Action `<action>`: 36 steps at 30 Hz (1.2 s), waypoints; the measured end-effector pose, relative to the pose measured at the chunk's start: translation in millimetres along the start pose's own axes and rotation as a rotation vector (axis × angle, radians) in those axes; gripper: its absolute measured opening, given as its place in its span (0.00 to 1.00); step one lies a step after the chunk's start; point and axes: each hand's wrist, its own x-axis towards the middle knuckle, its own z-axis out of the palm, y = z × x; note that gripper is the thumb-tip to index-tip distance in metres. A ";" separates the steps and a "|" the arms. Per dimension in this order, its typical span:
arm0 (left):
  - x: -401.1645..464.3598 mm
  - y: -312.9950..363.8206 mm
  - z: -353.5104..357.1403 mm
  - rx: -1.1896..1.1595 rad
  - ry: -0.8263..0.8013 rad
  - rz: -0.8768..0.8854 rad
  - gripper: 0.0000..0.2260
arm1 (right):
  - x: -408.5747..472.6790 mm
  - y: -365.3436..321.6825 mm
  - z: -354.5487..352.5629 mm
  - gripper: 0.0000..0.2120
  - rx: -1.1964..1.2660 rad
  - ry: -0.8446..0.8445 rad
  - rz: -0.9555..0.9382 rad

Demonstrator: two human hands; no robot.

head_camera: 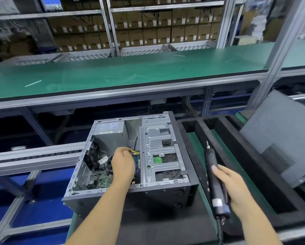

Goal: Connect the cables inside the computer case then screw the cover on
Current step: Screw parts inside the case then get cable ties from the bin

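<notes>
Right hand [233, 189] is gripping the electric screwdriver [214, 181] beside the open computer case [130, 167]; left hand [123, 164] is pinching yellow cables [135, 152] inside it.

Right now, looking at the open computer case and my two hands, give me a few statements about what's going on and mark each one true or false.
1. The left hand reaches inside the open computer case, at the yellow and black cables. True.
2. The right hand is idle and holds nothing. False: it grips a black electric screwdriver.
3. The cover is already screwed onto the case. False: the case lies open, its inside showing; a grey panel leans at the right.
4. The screwdriver's tip points away from the person. True.
5. The case lies on the long green bench. False: it lies nearer, on a dark mat.
</notes>
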 end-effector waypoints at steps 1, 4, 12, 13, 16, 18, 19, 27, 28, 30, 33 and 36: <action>-0.6 8.2 4.3 -0.108 -0.015 -0.082 0.14 | -2.3 -16.6 2.8 0.23 0.047 -0.025 -0.008; -4.7 38.0 21.1 -0.528 -0.192 -0.341 0.15 | -7.8 -54.8 21.5 0.23 0.224 -0.167 -0.012; -46.5 82.8 57.7 -0.353 -0.729 -0.249 0.30 | -23.4 -88.3 61.0 0.26 -0.386 -0.242 -0.415; -48.8 80.6 61.2 -0.320 -0.737 -0.229 0.30 | -23.4 -89.7 63.0 0.26 -0.472 -0.230 -0.454; -53.0 71.5 67.4 -0.415 -0.649 -0.293 0.19 | -32.8 -83.7 76.3 0.11 -0.594 -0.077 -0.580; -52.8 66.9 71.2 -0.488 -0.587 -0.356 0.14 | -45.4 -70.6 85.6 0.06 -0.530 0.294 -0.888; -52.0 65.0 71.9 -0.518 -0.561 -0.393 0.13 | -53.7 -59.3 90.4 0.14 -0.454 0.365 -0.990; -45.3 64.8 53.6 -0.743 -0.620 -0.679 0.16 | -67.7 1.7 132.2 0.32 0.407 -0.025 -0.140; -47.2 65.2 50.8 -0.730 -0.665 -0.695 0.18 | -64.0 -3.6 132.6 0.32 0.421 0.026 -0.208; -46.7 66.7 46.0 -0.744 -0.724 -0.715 0.19 | -60.0 -12.0 135.6 0.30 0.396 0.073 -0.332; -39.2 71.7 34.2 -0.780 -0.772 -0.677 0.19 | -52.7 -18.7 143.4 0.21 0.368 0.081 -0.352; -25.4 66.6 15.4 -0.629 -0.870 -0.589 0.21 | -45.5 -31.4 147.1 0.24 0.542 0.069 -0.323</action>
